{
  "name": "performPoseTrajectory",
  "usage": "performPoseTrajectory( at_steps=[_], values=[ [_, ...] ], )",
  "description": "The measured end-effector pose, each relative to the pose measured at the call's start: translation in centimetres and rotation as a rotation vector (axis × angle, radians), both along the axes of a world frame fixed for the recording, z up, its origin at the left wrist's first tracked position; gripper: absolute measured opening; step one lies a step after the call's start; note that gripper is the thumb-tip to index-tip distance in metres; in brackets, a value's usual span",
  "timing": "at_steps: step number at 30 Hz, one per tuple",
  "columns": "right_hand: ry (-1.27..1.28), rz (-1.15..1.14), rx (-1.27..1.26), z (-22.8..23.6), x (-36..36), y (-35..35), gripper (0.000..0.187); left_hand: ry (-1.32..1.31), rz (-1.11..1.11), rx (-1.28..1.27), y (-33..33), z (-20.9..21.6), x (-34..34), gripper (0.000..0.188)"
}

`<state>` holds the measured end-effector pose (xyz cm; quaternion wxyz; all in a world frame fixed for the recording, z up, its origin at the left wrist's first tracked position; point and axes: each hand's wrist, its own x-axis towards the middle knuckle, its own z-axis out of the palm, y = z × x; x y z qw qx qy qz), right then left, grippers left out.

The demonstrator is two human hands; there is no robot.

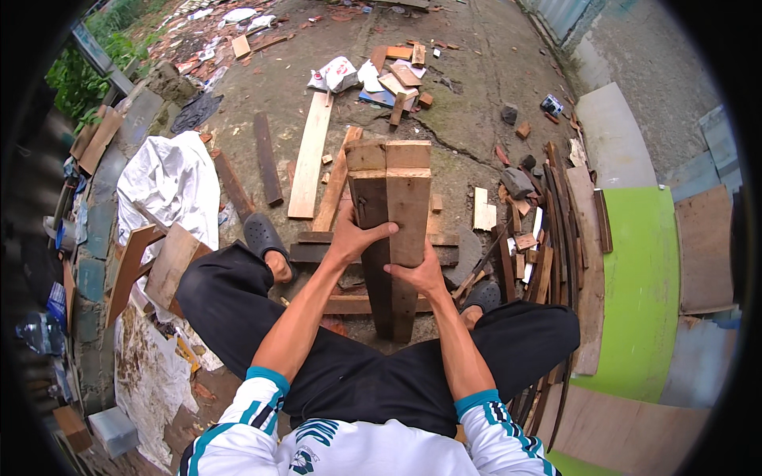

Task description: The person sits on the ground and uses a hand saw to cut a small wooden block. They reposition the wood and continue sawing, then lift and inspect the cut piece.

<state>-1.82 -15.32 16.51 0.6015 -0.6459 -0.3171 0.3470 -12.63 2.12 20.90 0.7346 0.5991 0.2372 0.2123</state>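
Observation:
Between my knees a bundle of wooden planks stands roughly upright, long faces side by side. The left plank (371, 214) is dark and weathered; the right plank (409, 210) is paler brown. My left hand (355, 238) grips the bundle from the left, its thumb across the dark plank. Lower down, my right hand (421, 274) clasps the right side, thumb over the front. Most fingers of both hands are hidden behind or beside the wood. Under and behind the bundle lie crosswise wooden pieces (317, 252), and a light brown plank (336, 186) slants away beyond my left hand.
A long pale board (311, 159) and a dark strip (267, 159) lie ahead on the concrete. Wood scraps (403, 79) are heaped farther off. Long sticks (565, 230) and a green panel (647, 278) line the right. A white sheet (171, 186) and leaning boards (175, 266) are left.

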Motion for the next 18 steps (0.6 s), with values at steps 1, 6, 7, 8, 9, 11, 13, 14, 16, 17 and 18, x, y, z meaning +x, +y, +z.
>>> performPoseTrajectory(
  at_steps=[1,6,7,8,9,11,13,14,16,17,18],
  values=[
    [0.013,0.01,0.006,0.0,0.1,0.0,0.088,0.0,-0.007,-0.018,-0.1,0.2,-0.1,0.065],
    [0.072,0.082,0.015,0.3,0.6,0.1,0.091,-0.02,0.023,-0.039,-0.6,1.0,-0.1,0.053],
    [0.058,0.086,0.019,0.4,0.7,0.3,0.092,-0.024,0.035,-0.041,-0.7,0.9,-0.1,0.051],
    [0.044,0.09,0.023,0.5,0.7,0.3,0.093,-0.029,0.047,-0.042,-0.8,0.8,0.0,0.049],
    [-0.007,0.079,0.005,0.4,0.8,0.3,0.094,-0.033,0.061,-0.043,-0.9,0.8,0.1,0.046],
    [-0.109,0.055,-0.031,0.3,0.9,0.2,0.098,-0.04,0.118,-0.031,-1.2,0.7,0.3,0.045],
    [-0.187,-0.01,-0.015,0.6,-0.1,0.3,0.103,-0.037,0.167,-0.016,-1.2,0.3,0.2,0.046],
    [-0.226,-0.042,-0.006,0.8,-0.7,0.5,0.105,-0.032,0.188,-0.006,-1.1,0.0,0.2,0.046],
    [-0.37,-0.12,-0.001,-0.1,-1.7,0.7,0.11,-0.03,0.208,0.014,-1.3,-0.2,0.5,0.048],
    [-0.441,-0.158,0.003,-0.4,-1.9,0.7,0.112,-0.03,0.216,0.025,-1.3,-0.3,0.6,0.049],
    [-0.45,-0.155,0.001,-0.6,-1.9,0.7,0.114,-0.027,0.225,0.036,-1.3,-0.1,0.7,0.05]
  ],
)
